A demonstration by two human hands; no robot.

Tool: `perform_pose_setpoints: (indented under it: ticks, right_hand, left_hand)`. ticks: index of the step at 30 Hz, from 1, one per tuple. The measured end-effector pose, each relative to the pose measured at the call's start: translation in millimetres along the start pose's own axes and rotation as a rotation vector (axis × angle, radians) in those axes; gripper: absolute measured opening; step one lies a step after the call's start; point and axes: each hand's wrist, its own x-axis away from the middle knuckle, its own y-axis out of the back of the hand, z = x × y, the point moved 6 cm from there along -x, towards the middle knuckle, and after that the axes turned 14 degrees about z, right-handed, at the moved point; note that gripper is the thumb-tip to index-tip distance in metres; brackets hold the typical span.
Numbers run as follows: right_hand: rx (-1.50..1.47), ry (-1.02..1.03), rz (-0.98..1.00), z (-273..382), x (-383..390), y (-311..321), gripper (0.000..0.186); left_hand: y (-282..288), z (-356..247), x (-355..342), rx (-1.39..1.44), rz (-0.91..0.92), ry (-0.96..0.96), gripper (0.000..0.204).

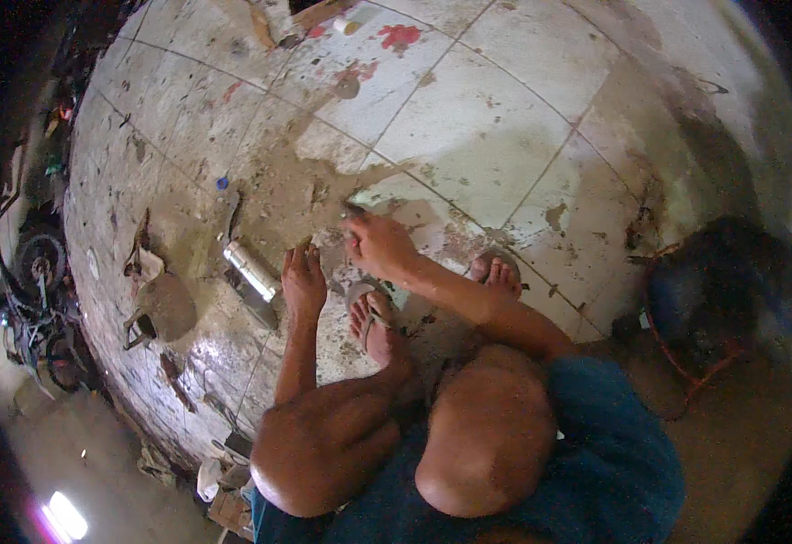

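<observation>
I squat on a dirty tiled floor with both hands in front of my knees. My right hand [380, 245] is closed round a small dark object [353, 209], whose end sticks out past the fingers; its kind is unclear. Left of it, my left hand [304, 281] is raised with the fingertips drawn together, and whatever they pinch is too small to name. Beside my left hand lies a shiny metal cylinder [252, 270], with a dark flat piece [258, 306] along it. A small blue cap-like thing [223, 183] lies farther off.
A grey container with a handle [165, 306] stands at left, near a crumpled brownish thing [145, 263]. A motorbike [44, 317] is at the far left. On the right sits a dark bulky shape [709, 299] with a reddish cord [709, 374]. Red stains [400, 36] mark the far tiles.
</observation>
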Motion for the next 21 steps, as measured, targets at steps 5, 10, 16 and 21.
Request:
perform_pose_setpoints:
  ticks: [5,10,16,21]
  right_hand:
    - [0.297,-0.124,-0.467,-33,20,95,0.03]
    - [0.32,0.033,-0.097,-22,-27,-15,0.03]
    - [-0.166,0.181,-0.248,1,-31,62,0.037]
    - [0.347,-0.319,-0.617,-146,-10,197,0.024]
  left_hand:
    - [33,43,22,-0.041,-0.144,0.109,0.028]
    - [-3,19,9,-0.021,-0.048,0.203,0.031]
    - [7,61,22,-0.062,0.014,0.236,0.031]
    - [1,75,43,0.014,-0.027,0.301,0.03]
